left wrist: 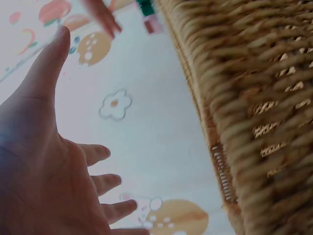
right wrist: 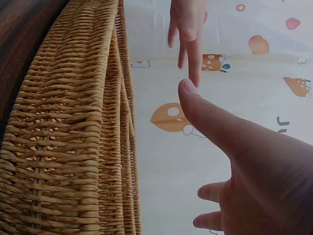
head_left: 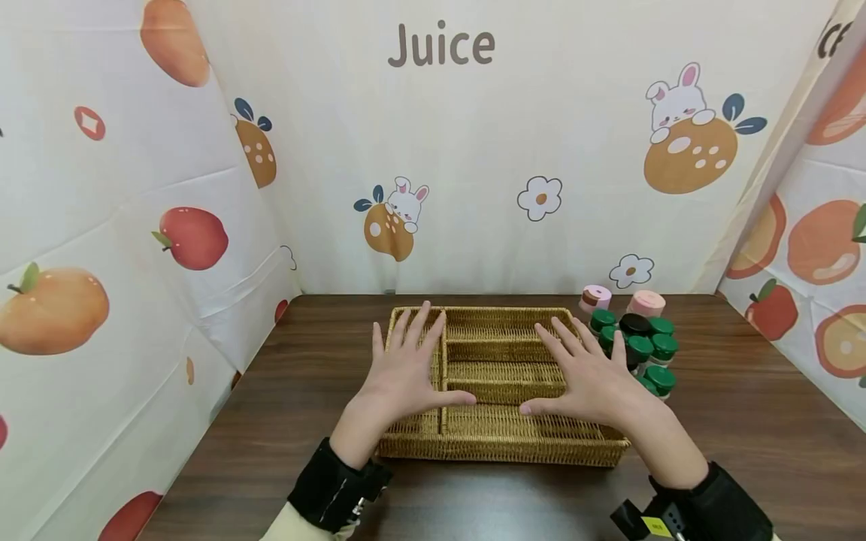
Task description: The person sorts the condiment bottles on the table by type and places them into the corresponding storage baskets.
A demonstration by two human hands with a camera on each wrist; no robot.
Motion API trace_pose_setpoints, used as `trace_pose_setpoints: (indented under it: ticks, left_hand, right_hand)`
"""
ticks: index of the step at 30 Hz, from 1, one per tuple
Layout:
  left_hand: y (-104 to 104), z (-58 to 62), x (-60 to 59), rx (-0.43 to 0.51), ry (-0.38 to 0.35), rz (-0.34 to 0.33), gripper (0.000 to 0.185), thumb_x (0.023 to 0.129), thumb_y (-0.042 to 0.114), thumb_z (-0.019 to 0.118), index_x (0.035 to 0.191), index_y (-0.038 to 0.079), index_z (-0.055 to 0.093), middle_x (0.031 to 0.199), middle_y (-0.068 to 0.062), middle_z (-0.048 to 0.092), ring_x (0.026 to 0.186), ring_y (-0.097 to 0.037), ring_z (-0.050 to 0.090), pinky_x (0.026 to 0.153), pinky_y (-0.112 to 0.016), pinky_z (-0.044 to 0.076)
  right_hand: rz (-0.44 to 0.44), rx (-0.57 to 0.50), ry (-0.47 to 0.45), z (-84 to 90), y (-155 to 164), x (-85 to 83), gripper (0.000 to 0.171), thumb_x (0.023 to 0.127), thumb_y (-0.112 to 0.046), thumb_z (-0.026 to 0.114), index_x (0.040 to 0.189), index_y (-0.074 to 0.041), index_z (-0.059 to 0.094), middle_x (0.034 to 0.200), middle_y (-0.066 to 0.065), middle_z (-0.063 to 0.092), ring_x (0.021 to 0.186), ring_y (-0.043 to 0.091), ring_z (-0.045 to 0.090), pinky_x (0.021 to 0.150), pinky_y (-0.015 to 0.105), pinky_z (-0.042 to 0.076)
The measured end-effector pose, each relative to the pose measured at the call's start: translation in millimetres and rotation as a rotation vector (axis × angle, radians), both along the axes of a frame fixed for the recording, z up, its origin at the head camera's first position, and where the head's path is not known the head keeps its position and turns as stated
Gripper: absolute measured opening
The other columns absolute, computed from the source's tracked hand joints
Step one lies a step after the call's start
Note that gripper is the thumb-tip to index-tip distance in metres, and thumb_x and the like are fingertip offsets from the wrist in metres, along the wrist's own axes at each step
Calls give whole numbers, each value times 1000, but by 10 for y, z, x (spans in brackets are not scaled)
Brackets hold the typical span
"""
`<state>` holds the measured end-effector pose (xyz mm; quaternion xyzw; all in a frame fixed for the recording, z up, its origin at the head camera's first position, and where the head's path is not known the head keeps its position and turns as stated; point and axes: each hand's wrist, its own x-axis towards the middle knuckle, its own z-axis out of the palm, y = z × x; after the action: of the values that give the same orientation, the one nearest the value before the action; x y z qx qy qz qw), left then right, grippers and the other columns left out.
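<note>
A dark wooden bench [head_left: 744,421] carries a wicker tray [head_left: 504,443] at its middle – left hand [head_left: 404,372] and right hand [head_left: 591,376] hover flat above it, each grip wide, fingers spread, holding nothing – green-capped bottles [head_left: 643,349] just right

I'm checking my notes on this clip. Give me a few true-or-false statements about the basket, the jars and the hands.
1. Both hands, left hand and right hand, are spread flat over the wicker basket. True.
2. The green-lidded jars stand inside the basket. False: they stand on the table, beside the basket's right end.
3. The right hand grips a jar. False: it holds nothing.
4. The basket has dividers. True.
5. Two pink-lidded jars stand behind the green ones. True.
</note>
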<state>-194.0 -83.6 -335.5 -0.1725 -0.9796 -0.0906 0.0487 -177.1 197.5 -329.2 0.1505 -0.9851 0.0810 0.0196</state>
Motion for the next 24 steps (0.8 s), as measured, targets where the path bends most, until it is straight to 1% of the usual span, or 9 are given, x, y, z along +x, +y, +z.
trace_pose_setpoints:
  ticks: [1, 3, 5, 7, 8, 12, 15, 19, 24]
  left_hand:
    - [-33, 12, 3, 25, -8, 5, 126, 67, 87, 64, 163, 25, 10, 170, -4, 0, 156, -36, 5, 121, -64, 10]
    - [-109, 40, 8, 83, -37, 22, 124, 69, 84, 65, 163, 25, 9, 170, -4, -1, 156, -37, 6, 119, -60, 25]
    - [-194, 68, 5, 138, -75, 40, 123, 70, 82, 67, 163, 25, 8, 170, -4, 0, 156, -37, 9, 112, -59, 38]
    - [-283, 83, -1, 191, -108, 50, 120, 72, 78, 68, 162, 26, 9, 170, -5, 2, 155, -37, 14, 105, -61, 44]
    - [-328, 84, -8, 217, -119, 49, 118, 73, 76, 70, 162, 25, 11, 170, -6, 5, 154, -38, 17, 103, -62, 45]
    - [-504, 51, -28, 289, -157, 24, 111, 76, 67, 74, 161, 20, 20, 168, -10, 14, 152, -39, 24, 111, -61, 37]
    - [-608, 17, -55, 326, -197, 16, 104, 79, 59, 77, 160, 17, 26, 168, -11, 17, 151, -39, 27, 113, -60, 34]
    - [-729, -20, -104, 364, -218, 2, 92, 84, 47, 78, 157, 14, 33, 165, -14, 24, 147, -40, 35, 112, -60, 36]
    - [-830, -75, -158, 414, -249, -2, 75, 88, 30, 77, 152, 11, 42, 155, -15, 45, 137, -36, 50, 108, -56, 42]
  right_hand:
    - [-1, 0, 0, 1, 0, -2, 121, 68, -89, 60, 160, -20, 24, 166, 18, 18, 153, 43, 9, 106, 83, -1]
    - [-2, -3, -1, 5, 1, -7, 120, 68, -89, 59, 160, -20, 24, 166, 18, 19, 153, 44, 10, 105, 83, -2]
    - [-4, -7, -6, 11, 5, -8, 119, 69, -88, 60, 160, -20, 25, 166, 18, 19, 152, 45, 12, 105, 83, -2]
    - [-5, -11, -14, 17, 12, -7, 117, 70, -87, 60, 160, -20, 25, 166, 19, 19, 152, 46, 12, 105, 83, -2]
    - [-5, -12, -17, 18, 17, -7, 117, 70, -87, 60, 160, -20, 25, 166, 19, 19, 152, 46, 13, 105, 83, -1]
    - [-3, -11, -17, 14, 33, -3, 115, 72, -87, 58, 160, -20, 26, 165, 19, 20, 151, 46, 14, 105, 83, 0]
    - [0, -7, -9, 13, 40, 3, 113, 73, -86, 58, 160, -21, 27, 165, 19, 21, 151, 46, 15, 105, 84, 1]
    - [2, -15, 1, 23, 34, 11, 111, 73, -85, 59, 160, -23, 27, 165, 18, 23, 152, 45, 15, 104, 84, 2]
    - [7, -37, -1, 32, 32, 16, 111, 73, -85, 59, 159, -23, 28, 164, 18, 25, 152, 45, 14, 104, 84, 1]
